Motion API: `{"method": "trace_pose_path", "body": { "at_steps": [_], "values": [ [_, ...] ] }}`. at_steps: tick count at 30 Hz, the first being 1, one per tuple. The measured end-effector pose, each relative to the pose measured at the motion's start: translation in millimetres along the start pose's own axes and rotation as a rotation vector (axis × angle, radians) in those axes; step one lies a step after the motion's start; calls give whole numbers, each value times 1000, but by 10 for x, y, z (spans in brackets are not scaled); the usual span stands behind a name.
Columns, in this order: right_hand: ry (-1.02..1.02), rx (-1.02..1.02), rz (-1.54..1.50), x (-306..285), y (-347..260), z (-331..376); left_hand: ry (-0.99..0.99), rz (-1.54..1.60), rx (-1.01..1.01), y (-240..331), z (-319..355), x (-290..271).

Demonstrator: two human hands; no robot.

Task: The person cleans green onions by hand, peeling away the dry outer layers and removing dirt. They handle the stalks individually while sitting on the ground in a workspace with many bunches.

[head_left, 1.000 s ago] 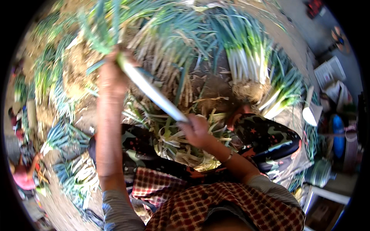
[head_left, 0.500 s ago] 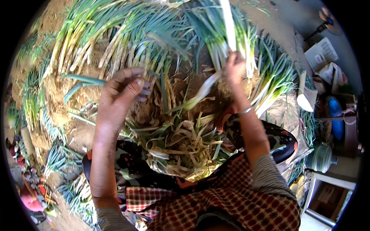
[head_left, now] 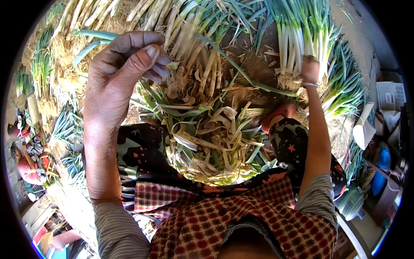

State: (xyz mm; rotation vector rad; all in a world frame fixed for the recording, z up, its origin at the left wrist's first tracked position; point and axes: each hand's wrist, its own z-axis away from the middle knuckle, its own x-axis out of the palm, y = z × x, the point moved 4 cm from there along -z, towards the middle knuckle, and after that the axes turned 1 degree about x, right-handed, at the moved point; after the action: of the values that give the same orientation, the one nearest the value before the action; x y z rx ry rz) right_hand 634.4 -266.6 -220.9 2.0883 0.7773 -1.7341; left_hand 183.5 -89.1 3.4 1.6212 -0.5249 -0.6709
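My left hand [head_left: 123,71] is raised over my lap with its fingertips pinched together. A long green leaf strip [head_left: 88,36] sticks out to the left behind it. My right hand [head_left: 309,69], with a thin bangle on the wrist, reaches far forward to a pile of cleaned green onions [head_left: 302,30] at the upper right. It is closed around a white stalk among them. A heap of peeled skins and leaves [head_left: 211,146] lies in my lap between my knees.
Uncleaned green onions with roots and dirt [head_left: 185,30] lie across the top and left on straw-covered ground. Other people sit at the far left [head_left: 26,162]. A white crate [head_left: 390,95], a blue container [head_left: 381,166] and a metal pot [head_left: 351,200] stand at the right.
My right hand has carried the white stalk forward and to the right, down to the cleaned pile. My left hand has come closer and higher with the green leaf strip.
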Motion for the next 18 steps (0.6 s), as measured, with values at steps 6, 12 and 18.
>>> {"method": "trace_pose_path", "body": {
  "at_steps": [6, 12, 18],
  "values": [
    [-494, -111, -399, 929, -2255, 1372, -3, -73, -12, 34, 186, -131],
    [-436, -71, -177, 1378, -2828, 1753, 36, -14, -43, -36, 318, -320],
    [-764, -8, -107, 1005, -1864, 1337, 68, -19, -36, 55, 387, -451]
  ]
}}
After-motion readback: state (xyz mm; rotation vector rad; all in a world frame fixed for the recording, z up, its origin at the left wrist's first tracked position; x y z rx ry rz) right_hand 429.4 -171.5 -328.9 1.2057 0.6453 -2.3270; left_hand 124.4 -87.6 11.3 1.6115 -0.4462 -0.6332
